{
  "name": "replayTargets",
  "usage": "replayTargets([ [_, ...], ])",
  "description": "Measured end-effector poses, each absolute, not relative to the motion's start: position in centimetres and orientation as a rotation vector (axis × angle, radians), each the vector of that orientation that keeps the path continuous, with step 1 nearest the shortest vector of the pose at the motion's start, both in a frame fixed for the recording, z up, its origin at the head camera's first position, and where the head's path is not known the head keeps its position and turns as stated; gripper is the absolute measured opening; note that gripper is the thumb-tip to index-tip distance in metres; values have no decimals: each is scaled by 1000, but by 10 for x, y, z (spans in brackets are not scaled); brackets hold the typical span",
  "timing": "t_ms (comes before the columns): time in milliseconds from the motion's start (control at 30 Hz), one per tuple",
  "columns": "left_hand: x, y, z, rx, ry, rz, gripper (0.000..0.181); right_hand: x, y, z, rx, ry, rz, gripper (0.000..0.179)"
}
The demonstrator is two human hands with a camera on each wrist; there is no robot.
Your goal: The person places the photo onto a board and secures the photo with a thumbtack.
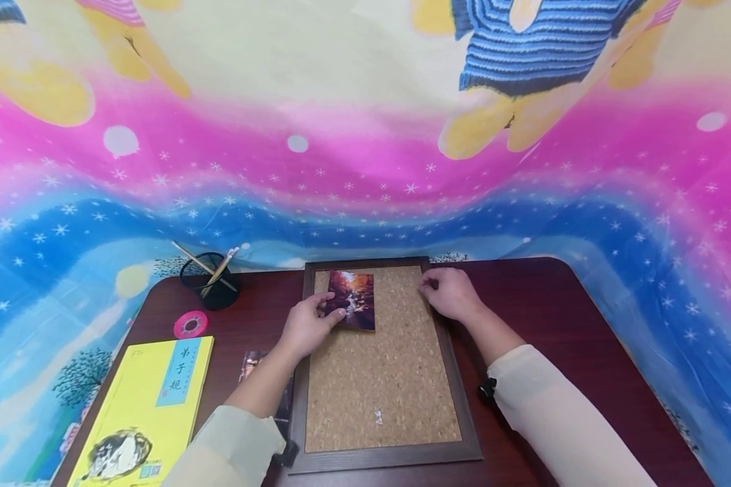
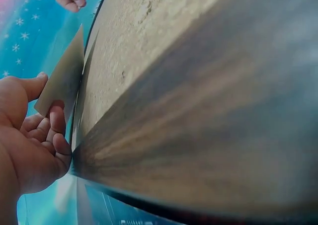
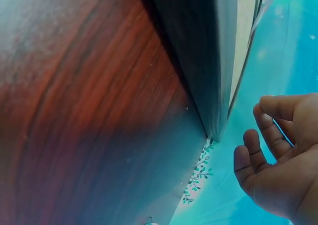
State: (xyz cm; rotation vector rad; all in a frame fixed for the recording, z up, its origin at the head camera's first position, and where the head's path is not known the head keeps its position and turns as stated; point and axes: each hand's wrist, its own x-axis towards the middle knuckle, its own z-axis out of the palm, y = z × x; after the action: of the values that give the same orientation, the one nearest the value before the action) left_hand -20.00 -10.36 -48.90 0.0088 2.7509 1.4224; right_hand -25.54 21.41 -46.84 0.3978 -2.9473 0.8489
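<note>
A framed corkboard [image 1: 402, 379] lies on the dark red table. My left hand [image 1: 307, 325] pinches a photo [image 1: 356, 304] of an orange autumn stream by its left side, over the board's upper left part. In the left wrist view, the photo's pale back [image 2: 67, 76] tilts up from the cork, and thumb and fingers grip its edge. By the board's upper right frame is my right hand [image 1: 453, 292]. Its thumb and index fingertips [image 3: 266, 102] meet, the other fingers loosely curled; I cannot tell whether something tiny is between them.
A yellow book [image 1: 152, 385] lies at the left, with a pink tape roll [image 1: 191, 325] above it. Behind stands a black mesh cup [image 1: 219, 287] with pens. Another photo [image 1: 252, 362] is partly under my left forearm. A small whitish piece [image 1: 378, 416] sits low on the cork.
</note>
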Motion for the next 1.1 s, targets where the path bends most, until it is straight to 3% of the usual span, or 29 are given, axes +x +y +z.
replayTargets([
  [367, -206, -97, -488, 124, 2837, 1195, 59, -262, 203, -466, 403, -2968, 849, 18],
  [1100, -212, -78, -490, 307, 2886, 909, 61, -276, 178, -460, 417, -3017, 893, 17],
])
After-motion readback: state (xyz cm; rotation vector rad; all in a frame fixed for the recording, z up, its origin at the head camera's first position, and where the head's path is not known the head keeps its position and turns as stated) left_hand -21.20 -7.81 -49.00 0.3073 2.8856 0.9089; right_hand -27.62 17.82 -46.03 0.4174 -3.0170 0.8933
